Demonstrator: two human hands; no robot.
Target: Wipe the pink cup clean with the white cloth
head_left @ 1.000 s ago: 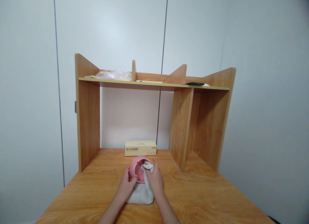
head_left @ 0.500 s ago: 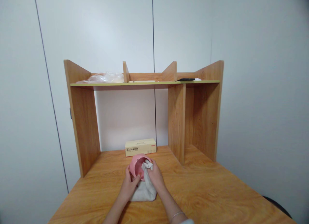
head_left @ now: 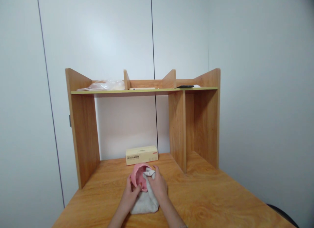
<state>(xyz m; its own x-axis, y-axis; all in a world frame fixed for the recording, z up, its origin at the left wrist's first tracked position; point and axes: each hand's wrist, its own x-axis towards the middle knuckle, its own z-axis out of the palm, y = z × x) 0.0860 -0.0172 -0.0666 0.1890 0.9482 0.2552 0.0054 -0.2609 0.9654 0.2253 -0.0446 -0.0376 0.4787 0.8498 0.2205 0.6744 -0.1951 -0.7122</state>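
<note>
A pink bowl [head_left: 136,171] is tilted on its side, its opening toward me. My left hand [head_left: 130,192] grips it at the lower left, thumb over the rim and fingers around the outside. A light grey cloth [head_left: 145,204] hangs from the bowl's right rim down to the tabletop below it. My right hand [head_left: 157,185] is closed on the cloth's upper part, pressing it at the bowl's right rim and inner wall. Some of the right fingers are hidden behind the cloth and bowl.
A cream cardboard box [head_left: 141,155] stands just behind the bowl on the wooden desk [head_left: 208,198]. Around it rises a wooden shelf unit [head_left: 178,123]. On its upper board lie a clear plastic bag [head_left: 105,85] and a flat black item [head_left: 185,86].
The whole scene sits slightly lower as my head view shifts. My right hand has turned a little with the cloth at the bowl's rim. Both hands keep their hold.
</note>
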